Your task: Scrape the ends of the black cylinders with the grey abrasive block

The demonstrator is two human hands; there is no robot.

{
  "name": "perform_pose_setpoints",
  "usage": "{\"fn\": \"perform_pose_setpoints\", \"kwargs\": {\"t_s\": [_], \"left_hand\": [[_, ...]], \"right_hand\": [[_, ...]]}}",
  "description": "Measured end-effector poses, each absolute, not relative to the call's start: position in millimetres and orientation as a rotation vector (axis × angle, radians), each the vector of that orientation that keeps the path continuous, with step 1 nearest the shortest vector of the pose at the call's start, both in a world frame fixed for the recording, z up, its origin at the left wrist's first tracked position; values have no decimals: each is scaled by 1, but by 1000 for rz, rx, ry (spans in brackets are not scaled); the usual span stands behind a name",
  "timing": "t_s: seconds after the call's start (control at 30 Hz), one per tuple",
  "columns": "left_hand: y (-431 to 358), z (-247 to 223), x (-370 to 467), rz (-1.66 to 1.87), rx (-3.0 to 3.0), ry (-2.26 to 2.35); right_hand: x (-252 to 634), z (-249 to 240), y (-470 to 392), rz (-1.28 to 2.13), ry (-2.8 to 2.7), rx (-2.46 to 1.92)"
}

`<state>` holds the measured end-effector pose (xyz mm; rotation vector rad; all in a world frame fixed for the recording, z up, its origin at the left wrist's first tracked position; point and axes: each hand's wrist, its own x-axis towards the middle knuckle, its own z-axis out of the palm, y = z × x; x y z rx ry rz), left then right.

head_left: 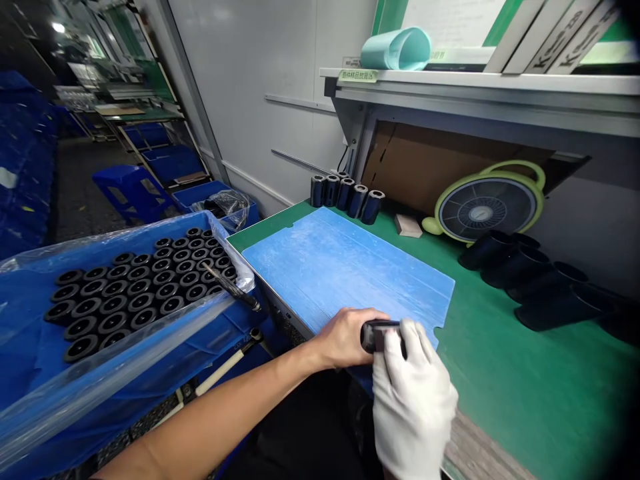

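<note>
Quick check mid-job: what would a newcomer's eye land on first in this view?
Probably the white-gloved right hand at lower centre, its fingers at a dark part held by the bare left hand. Next, the bright blue sheet on the green bench, just beyond the hands. Then the rows of black cylinders in the plastic-lined blue bin at left.

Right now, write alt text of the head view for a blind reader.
A bare left hand grips a black cylindrical part, a white-gloved right hand against it, near a blue sheet on a green workbench. At left, a blue plastic-lined bin holds rows of black cylinders.
</note>
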<state>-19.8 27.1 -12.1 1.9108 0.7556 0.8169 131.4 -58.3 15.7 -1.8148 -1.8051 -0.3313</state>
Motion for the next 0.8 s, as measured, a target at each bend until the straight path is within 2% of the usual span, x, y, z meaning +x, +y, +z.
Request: {"fn": "perform_pose_setpoints", "kwargs": {"t_s": [0.1,0.23,0.6,0.8], "left_hand": [[26,-13,-17,780,1956,837],[27,-16,-16,816,1920,792],[29,-13,-15,804,1930,801],[27,-11,-15,819,1909,777]], "right_hand": [[117,21,-39,-440,-1874,-1853],[111,10,-58,-407,-1880,-1948],[137,17,-64,-472,-1555,-1858],[100,16,-66,-402,-1697,-1885]]}}
